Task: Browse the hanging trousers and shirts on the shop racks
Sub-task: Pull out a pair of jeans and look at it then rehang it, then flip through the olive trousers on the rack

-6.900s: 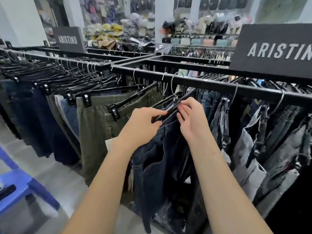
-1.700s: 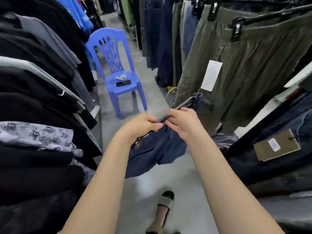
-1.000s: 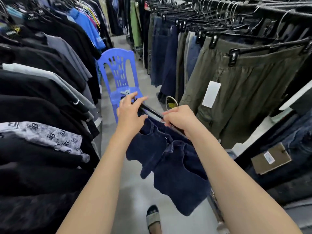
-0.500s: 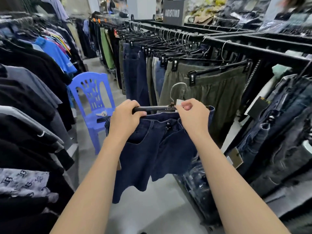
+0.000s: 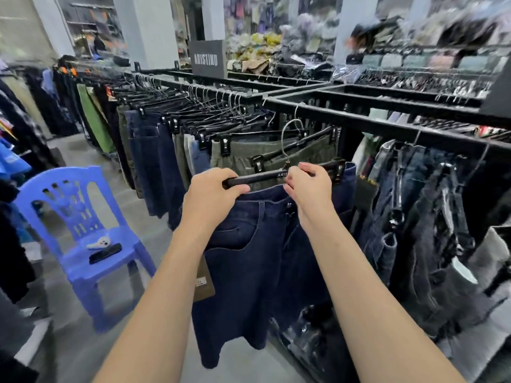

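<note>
The black trouser rack runs across the shop, packed with olive trousers and dark jeans. In front of it, off the rail, hang the navy denim shorts — clipped to a black clip hanger. Left, a blue plastic chair carries a phone. Left hand curls round the hanger's end; right hand grips the bar by the hook — brown tag dangling below.
</note>
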### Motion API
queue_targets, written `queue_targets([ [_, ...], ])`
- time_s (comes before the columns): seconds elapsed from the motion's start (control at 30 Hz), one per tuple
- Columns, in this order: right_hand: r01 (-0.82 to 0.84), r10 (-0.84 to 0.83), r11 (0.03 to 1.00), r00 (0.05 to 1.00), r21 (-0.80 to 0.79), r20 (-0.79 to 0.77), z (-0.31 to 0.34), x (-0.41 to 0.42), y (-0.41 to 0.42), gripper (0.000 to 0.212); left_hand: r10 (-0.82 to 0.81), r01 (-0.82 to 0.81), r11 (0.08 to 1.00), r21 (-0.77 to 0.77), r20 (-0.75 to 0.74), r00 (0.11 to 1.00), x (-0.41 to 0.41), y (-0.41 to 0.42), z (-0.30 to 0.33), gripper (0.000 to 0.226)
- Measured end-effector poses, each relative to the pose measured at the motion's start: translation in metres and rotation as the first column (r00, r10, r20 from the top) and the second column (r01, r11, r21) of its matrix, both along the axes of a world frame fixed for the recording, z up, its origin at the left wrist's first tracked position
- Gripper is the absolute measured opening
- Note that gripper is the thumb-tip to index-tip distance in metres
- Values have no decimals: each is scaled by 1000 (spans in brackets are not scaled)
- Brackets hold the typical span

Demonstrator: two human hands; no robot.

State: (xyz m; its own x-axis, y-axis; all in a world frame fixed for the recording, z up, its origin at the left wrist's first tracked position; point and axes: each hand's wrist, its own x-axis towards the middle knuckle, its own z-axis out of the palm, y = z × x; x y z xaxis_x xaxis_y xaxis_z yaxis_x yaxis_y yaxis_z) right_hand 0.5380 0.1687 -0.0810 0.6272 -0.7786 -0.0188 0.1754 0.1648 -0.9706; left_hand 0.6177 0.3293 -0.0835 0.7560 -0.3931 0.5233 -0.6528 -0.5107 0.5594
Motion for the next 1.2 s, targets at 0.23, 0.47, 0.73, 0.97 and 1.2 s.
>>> queue_targets([
  [0.23,112,-120,977,992,184,31,40,3,-38,14,-129,125,986,115,30,991,23,-66,32,37],
  [0.47,227,-250,937,967,267,56,47,13,-75,28,-217,213,973,93,39,975,19,-117,46,23],
  [0.73,174,-160,977,981,125,-111,27,23,-96,34,-291,288,944,162,-6,957,10,-151,13,24],
  [0.97,294,-385,905,873,-307,-300,9,30,-100,64,-423,423,900,105,-24,906,8,-149,-7,36],
  [1.2,335,-446,885,811,-323,-380,14,23,-103,67,-487,470,851,234,20,873,7,-153,0,25],
])
